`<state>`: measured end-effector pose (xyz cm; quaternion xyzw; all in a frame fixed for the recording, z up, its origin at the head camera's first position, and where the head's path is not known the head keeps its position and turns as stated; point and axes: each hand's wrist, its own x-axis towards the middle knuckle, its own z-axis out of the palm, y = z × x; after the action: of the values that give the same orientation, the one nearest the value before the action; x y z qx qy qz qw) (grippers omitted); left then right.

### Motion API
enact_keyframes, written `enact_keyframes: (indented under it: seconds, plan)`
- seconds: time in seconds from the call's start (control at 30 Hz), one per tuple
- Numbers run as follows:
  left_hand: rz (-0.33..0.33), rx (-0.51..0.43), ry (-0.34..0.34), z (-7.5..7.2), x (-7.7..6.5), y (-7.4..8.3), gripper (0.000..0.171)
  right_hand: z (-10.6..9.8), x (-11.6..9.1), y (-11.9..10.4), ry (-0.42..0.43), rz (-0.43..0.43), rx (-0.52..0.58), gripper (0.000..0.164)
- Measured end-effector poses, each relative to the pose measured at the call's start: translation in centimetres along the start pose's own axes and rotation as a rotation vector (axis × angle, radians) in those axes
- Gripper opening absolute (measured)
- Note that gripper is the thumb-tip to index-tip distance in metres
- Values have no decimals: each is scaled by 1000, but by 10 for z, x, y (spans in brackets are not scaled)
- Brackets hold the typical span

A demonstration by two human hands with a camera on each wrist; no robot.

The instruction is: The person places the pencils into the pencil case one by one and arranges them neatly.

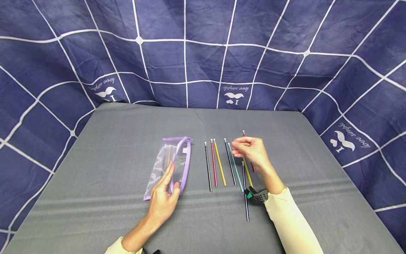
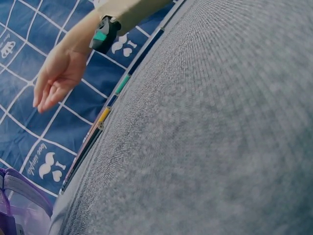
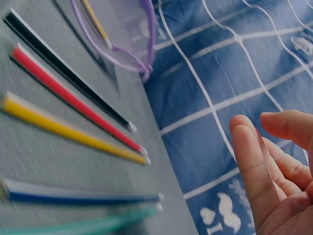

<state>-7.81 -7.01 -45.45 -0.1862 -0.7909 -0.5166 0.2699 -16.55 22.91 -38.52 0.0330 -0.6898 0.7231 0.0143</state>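
Observation:
My left hand (image 1: 163, 199) rests on a clear mesh pouch (image 1: 155, 176) with purple trim, fingers extended along its near rim and thumb spread apart. The pouch mouth gapes on its right side; a yellow pencil (image 3: 98, 24) lies inside. My right hand (image 1: 250, 150) hovers over the pencils at the right, fingers loosely bent and nothing visible between them. Left of it lie a black pencil (image 1: 207, 165), a red pencil (image 1: 214, 162), a yellow pencil (image 1: 219, 162), a dark blue pencil (image 1: 230, 162) and a green pencil (image 1: 236, 173).
Under the right forearm lie another blue pencil (image 1: 247, 210), a yellow one (image 1: 248, 174) and a red one partly hidden by the hand. A grey cloth covers the table (image 1: 127, 141). Blue grid-patterned curtain (image 1: 203, 63) hangs behind and at both sides.

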Motion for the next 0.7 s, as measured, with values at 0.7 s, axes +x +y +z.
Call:
enact_keyframes:
  seconds: [0.7]
  plan:
    - [7,-24,-1,-2,0,1,60,-55,12,17,216,99,-184,27]
